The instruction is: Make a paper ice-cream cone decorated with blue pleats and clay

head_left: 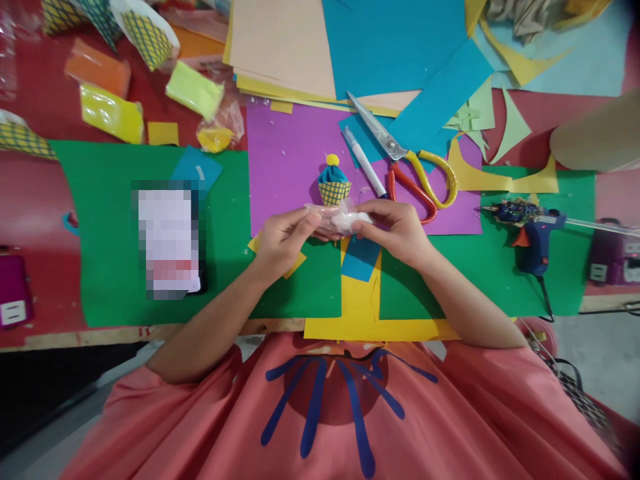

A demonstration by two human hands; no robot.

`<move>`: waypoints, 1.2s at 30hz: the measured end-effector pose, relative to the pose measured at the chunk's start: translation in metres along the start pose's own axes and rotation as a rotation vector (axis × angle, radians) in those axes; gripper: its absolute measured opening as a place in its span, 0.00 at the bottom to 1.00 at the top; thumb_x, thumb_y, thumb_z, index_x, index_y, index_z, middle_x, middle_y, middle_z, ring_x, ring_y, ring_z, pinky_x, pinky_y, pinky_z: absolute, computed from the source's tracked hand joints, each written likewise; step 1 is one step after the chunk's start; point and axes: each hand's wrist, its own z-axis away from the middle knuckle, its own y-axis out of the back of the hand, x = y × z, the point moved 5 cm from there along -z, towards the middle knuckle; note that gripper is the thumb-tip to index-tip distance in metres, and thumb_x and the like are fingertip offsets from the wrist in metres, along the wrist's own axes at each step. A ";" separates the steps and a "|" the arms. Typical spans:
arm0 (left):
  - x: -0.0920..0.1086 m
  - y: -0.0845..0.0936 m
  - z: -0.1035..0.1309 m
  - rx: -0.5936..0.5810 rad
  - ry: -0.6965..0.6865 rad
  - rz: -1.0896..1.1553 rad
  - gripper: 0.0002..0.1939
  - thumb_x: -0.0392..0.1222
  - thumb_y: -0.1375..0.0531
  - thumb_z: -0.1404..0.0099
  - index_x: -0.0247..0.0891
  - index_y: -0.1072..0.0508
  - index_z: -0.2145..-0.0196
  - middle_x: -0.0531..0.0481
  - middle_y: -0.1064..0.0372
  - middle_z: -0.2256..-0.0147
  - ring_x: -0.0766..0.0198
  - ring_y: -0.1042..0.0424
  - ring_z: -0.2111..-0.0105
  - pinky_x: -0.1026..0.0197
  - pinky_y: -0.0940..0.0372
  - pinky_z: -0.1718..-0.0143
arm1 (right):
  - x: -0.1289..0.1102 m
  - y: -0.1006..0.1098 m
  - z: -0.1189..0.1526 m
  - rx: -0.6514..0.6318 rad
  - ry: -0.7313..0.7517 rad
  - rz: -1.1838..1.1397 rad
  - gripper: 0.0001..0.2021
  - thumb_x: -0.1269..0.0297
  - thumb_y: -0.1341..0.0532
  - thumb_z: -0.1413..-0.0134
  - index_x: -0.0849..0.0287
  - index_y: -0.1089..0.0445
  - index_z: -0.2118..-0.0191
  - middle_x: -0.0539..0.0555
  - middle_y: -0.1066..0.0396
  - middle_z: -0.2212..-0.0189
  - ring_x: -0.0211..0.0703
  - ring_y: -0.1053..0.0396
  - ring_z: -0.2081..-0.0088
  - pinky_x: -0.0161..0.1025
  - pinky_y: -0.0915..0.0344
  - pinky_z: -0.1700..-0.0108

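My left hand [293,237] pinches a crinkled clear plastic wrapper [326,215]. My right hand [395,230] has its thumb and fingers closed on a white lump, which looks like soft clay [350,220], at the wrapper's right end. Just beyond my fingers lies a small cupcake figure [334,183] with a checked yellow-and-green base, a blue top and a yellow ball. It rests on a purple sheet [285,153]. Right of it are a white pen [365,162] and scissors [393,148] with red and yellow handles.
A glue gun [535,240] lies at the right, its cord running off the front edge. A phone with a blurred screen [167,240] is at the left on green sheets [110,267]. Wrapped clay packs [111,113] and stacked coloured sheets [395,47] fill the back.
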 end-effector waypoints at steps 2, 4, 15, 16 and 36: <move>-0.001 0.008 -0.002 0.084 -0.029 0.068 0.23 0.64 0.42 0.37 0.40 0.21 0.67 0.52 0.27 0.78 0.62 0.23 0.73 0.62 0.26 0.70 | 0.002 0.006 -0.001 0.050 -0.057 -0.098 0.16 0.51 0.34 0.46 0.62 0.25 0.63 0.52 0.24 0.70 0.33 0.30 0.73 0.33 0.32 0.70; -0.001 0.017 -0.004 0.165 -0.087 0.121 0.19 0.59 0.41 0.35 0.42 0.21 0.68 0.53 0.27 0.78 0.64 0.23 0.73 0.63 0.26 0.70 | 0.003 0.011 -0.002 0.098 -0.089 -0.198 0.19 0.48 0.33 0.48 0.61 0.26 0.62 0.50 0.26 0.71 0.31 0.32 0.76 0.31 0.32 0.72; -0.010 0.032 -0.012 0.278 -0.070 0.102 0.12 0.52 0.40 0.36 0.42 0.29 0.61 0.57 0.27 0.76 0.65 0.24 0.75 0.65 0.31 0.74 | 0.006 0.006 -0.004 0.044 -0.099 -0.318 0.19 0.48 0.35 0.45 0.59 0.29 0.56 0.45 0.31 0.73 0.27 0.32 0.77 0.27 0.33 0.73; -0.011 0.035 -0.013 0.301 -0.080 0.098 0.12 0.53 0.40 0.35 0.43 0.29 0.61 0.56 0.27 0.74 0.66 0.24 0.73 0.65 0.31 0.73 | 0.007 0.006 -0.004 0.047 -0.113 -0.321 0.19 0.48 0.35 0.45 0.59 0.28 0.57 0.45 0.31 0.74 0.27 0.33 0.77 0.26 0.34 0.74; 0.006 -0.029 0.015 -0.206 -0.753 -0.898 0.14 0.40 0.48 0.28 0.43 0.27 0.49 0.51 0.30 0.70 0.65 0.29 0.69 0.64 0.37 0.68 | 0.009 -0.001 -0.002 0.053 -0.121 -0.288 0.20 0.48 0.32 0.51 0.61 0.28 0.62 0.47 0.29 0.74 0.30 0.34 0.76 0.30 0.35 0.73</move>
